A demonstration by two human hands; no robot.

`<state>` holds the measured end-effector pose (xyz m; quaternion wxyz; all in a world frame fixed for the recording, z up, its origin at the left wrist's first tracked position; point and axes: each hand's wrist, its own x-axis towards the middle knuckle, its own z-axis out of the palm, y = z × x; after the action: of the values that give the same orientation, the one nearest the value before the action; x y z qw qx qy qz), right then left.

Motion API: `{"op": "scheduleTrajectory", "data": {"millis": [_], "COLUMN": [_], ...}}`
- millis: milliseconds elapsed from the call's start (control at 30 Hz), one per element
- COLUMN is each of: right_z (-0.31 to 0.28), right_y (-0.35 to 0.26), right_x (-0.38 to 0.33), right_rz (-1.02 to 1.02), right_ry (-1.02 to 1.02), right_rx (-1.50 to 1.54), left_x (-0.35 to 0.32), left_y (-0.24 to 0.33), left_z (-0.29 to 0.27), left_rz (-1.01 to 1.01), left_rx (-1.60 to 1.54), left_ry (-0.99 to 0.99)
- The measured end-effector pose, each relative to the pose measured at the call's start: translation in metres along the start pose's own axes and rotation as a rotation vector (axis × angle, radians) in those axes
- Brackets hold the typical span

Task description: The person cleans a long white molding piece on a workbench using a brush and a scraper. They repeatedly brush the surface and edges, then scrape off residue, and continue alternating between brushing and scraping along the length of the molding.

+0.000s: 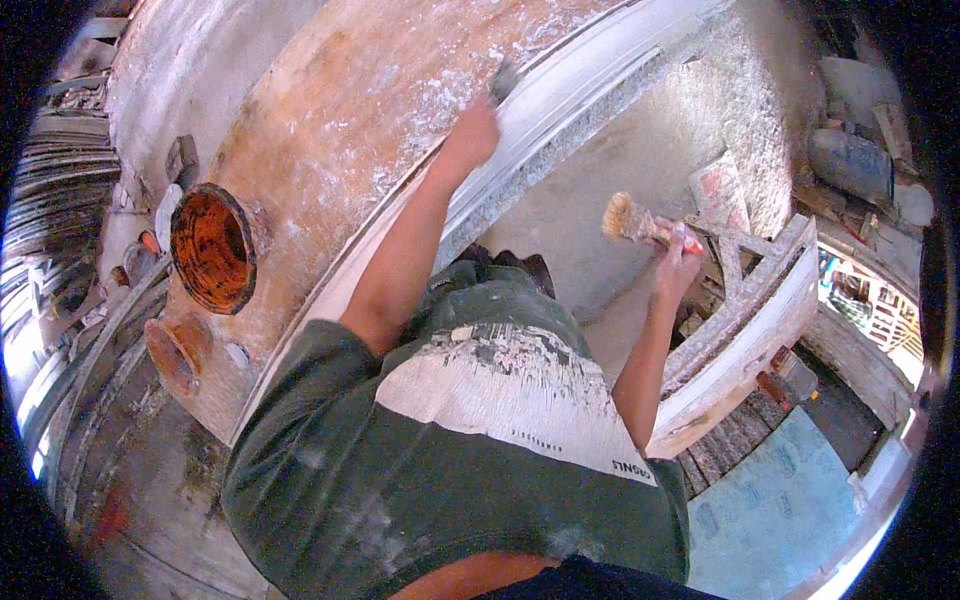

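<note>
My left hand (472,135) is closed around a small tool with a flat grey head (504,82), blurred, so I cannot tell its exact kind. That head is at the edge of the brown tabletop (340,110), beside a long white plaster moulding (590,95). Out to the right, my right hand (680,258) grips a paintbrush (628,218) by its reddish handle. Its pale, bushy bristles point left, held above the grey floor and apart from the moulding.
An orange-lined round pot (213,248) and a smaller brown pot (176,352) stand on the tabletop at left. A white-faced wooden frame (745,350) stands at right, near a light blue panel (775,510). Stacked curved strips (60,190) line the far left.
</note>
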<state>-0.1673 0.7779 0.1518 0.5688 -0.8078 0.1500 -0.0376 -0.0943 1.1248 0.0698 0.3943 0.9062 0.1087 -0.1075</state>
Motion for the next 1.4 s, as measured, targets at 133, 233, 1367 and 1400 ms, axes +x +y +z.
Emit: {"op": "scheduleTrajectory", "data": {"millis": [133,233,1367,1400], "right_z": [0.020,0.013,-0.131,-0.123], "right_y": [-0.040,-0.037,0.062,0.062], "right_x": [0.023,0.035,0.375,0.381], "right_rz": [-0.030,-0.028,0.203,0.190], "right_ry": [-0.091,-0.033,-0.044,-0.082], "right_rx": [-0.091,-0.104,0.145,0.143], "left_x": [0.050,0.010,0.132,0.152], "left_y": [0.011,-0.016,0.133,0.150], "left_z": [0.008,-0.002,-0.018,-0.014], "left_rz": [0.061,-0.056,0.095,0.148], "left_rx": [0.035,-0.057,0.462,0.493], "left_ry": [-0.049,-0.100,-0.107,-0.098]}}
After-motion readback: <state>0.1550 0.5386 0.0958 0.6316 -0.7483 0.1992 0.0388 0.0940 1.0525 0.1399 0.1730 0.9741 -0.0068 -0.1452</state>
